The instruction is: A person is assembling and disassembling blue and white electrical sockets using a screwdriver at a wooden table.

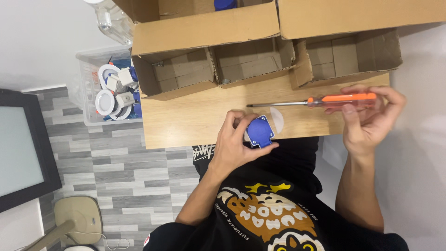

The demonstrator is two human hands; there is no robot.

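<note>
Fingers of the left hand (234, 144) pinch a small blue square housing (260, 131) with a white round part behind it, held just above the near edge of the wooden table (186, 121), in front of the person's black printed shirt (265, 209). The right hand (369, 121) curls around the orange handle of a screwdriver (320, 101), whose thin metal shaft lies level and points left, its tip above the housing and apart from it. Three open cardboard boxes (253, 60) stand in a row along the far side of the table. Left of the table, a clear plastic bin (88, 88) on the grey plank floor holds white round fittings and blue parts.
</note>
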